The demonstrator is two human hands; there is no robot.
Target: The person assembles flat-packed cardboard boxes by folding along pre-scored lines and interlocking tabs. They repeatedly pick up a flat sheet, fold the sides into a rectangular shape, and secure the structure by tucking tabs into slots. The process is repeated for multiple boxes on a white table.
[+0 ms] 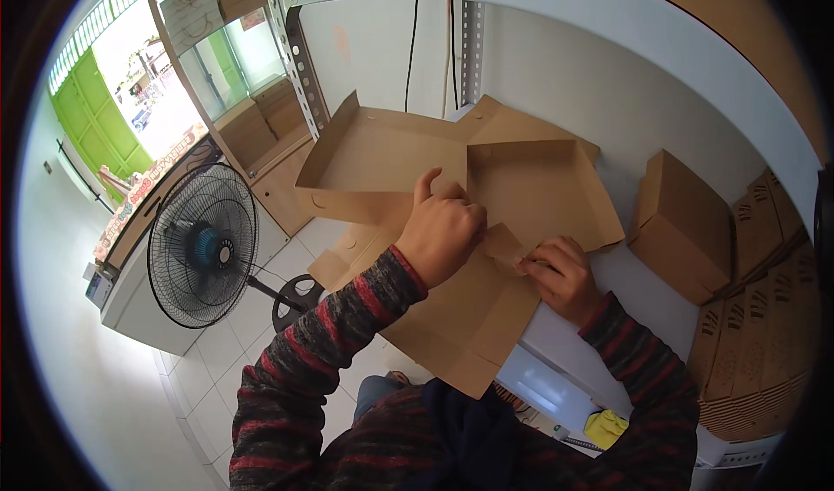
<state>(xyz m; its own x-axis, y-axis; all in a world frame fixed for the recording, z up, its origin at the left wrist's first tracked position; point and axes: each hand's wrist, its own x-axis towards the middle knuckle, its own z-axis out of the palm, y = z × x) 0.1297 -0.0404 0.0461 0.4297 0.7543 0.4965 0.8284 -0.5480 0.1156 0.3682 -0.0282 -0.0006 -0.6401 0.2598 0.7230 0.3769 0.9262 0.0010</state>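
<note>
A brown cardboard box [543, 183] lies open on the white shelf before me, its raised tray on the far side and its unfolded lid [460, 339] spread toward my body. My left hand [447, 230] is closed at the tray's near left corner, with one finger raised. At the near wall, my right hand [565, 278] pinches a small corner flap [502, 243] of the same box between thumb and fingers. Another open cardboard box [391, 148] stands just beyond my left hand. The fingertips of my left hand are partly hidden.
On the right stand a closed cardboard box [682, 226] and stacks of flat printed cartons [756, 343]. A pedestal fan [204, 243] is on the tiled floor to the left. A perforated metal post [300, 65] rises behind, and a yellow cloth [605, 428] lies low at the right.
</note>
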